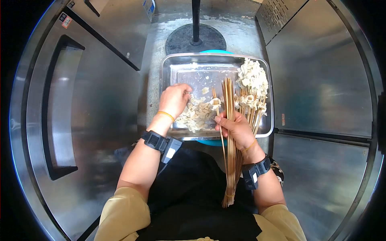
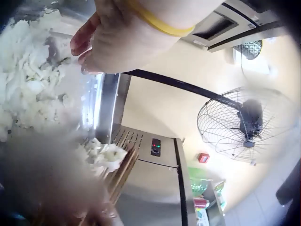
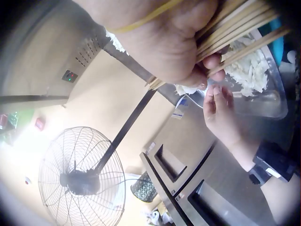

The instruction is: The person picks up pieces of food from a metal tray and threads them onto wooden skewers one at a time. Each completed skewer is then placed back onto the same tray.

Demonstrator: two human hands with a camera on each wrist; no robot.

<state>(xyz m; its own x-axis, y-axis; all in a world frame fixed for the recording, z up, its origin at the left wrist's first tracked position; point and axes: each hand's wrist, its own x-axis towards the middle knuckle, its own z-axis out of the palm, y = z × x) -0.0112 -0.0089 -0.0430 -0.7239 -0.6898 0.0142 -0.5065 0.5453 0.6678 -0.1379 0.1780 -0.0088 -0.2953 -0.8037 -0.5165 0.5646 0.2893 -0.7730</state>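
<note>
In the head view, the right hand grips a bundle of thin wooden skewers, banded near the bottom. One skewer stands apart at the thumb, with pale pieces threaded near its top. The left hand is over the tray's left part, fingers bent, beside a loose pile of pale, thin pieces. Whether anything is between its fingertips cannot be told. The left wrist view shows the left hand beside the pale pieces. In the right wrist view, the left hand is near the right hand's fingertips.
The metal tray holds loaded skewers along its right side. Something turquoise shows beneath it. A black pole on a round base stands behind. Steel cabinets flank both sides. A fan appears in the wrist views.
</note>
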